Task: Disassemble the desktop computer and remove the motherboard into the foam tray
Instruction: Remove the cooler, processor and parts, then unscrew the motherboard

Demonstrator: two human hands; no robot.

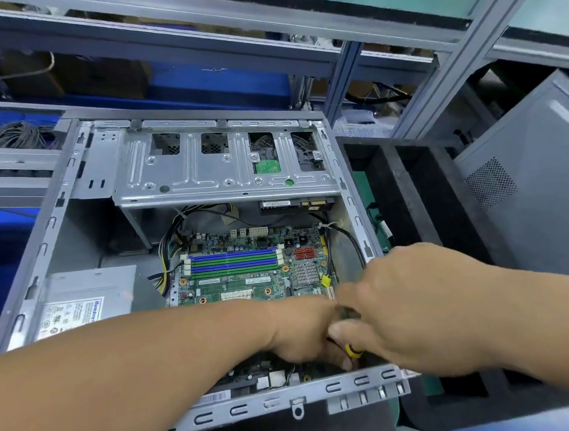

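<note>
Open grey sheet-metal desktop computer case [52,215], lying on its side on the worktop, viewed from above. The green motherboard [243,270], carrying blue and green memory slots, lies flat on the case floor at the centre, still inside the case. A silver perforated drive cage [203,167] spans the case at 12 o'clock of the board; a grey boxed power supply with a white label [87,298] sits at 9 o'clock. Black and yellow cables [170,259] run between the supply and the board's left edge.

The black foam tray with long compartments [408,187] stands just beside the case at 3 o'clock; a second grey perforated case panel [531,176] lies beyond it.

Both hands meet over the board's 5 o'clock corner, near the case's front rim. The left hand [300,334] has curled fingers pointing down into the case; what its grip holds cannot be told. The right hand [411,304] closes its grip on a tool with a black-and-yellow handle [352,350], mostly hidden.
</note>
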